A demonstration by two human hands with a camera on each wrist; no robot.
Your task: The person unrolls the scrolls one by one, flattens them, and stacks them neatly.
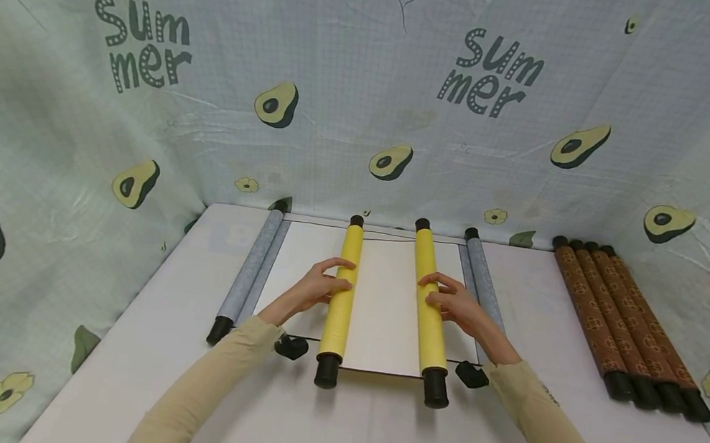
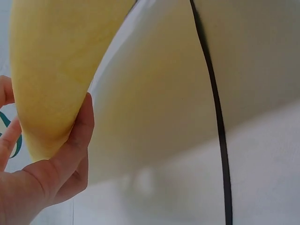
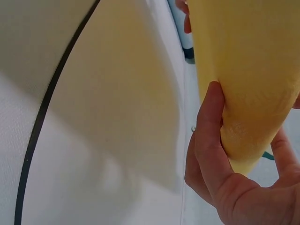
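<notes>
A partly unrolled scroll with yellow backing is held just above the table, a white sheet (image 1: 386,297) showing between its two rolls. My left hand (image 1: 312,289) grips the left yellow roll (image 1: 338,321) near its middle, thumb on one side and fingers on the other. On the right yellow roll (image 1: 432,338) my right hand (image 1: 459,308) has a matching grip. Black knobs cap the rolls. Both wrist views show the yellow rolls (image 2: 51,70) (image 3: 253,70) close up, with a shadow on the surface below. Beneath lies an opened scroll with blue-grey rolls (image 1: 252,268), its middle hidden.
Two dark lumps (image 1: 291,347) (image 1: 471,375) sit by the near corners of the blue-grey scroll. Several brown patterned scrolls (image 1: 618,314) lie rolled side by side at the table's right. A printed avocado cloth (image 1: 346,54) hangs behind the white table (image 1: 150,373).
</notes>
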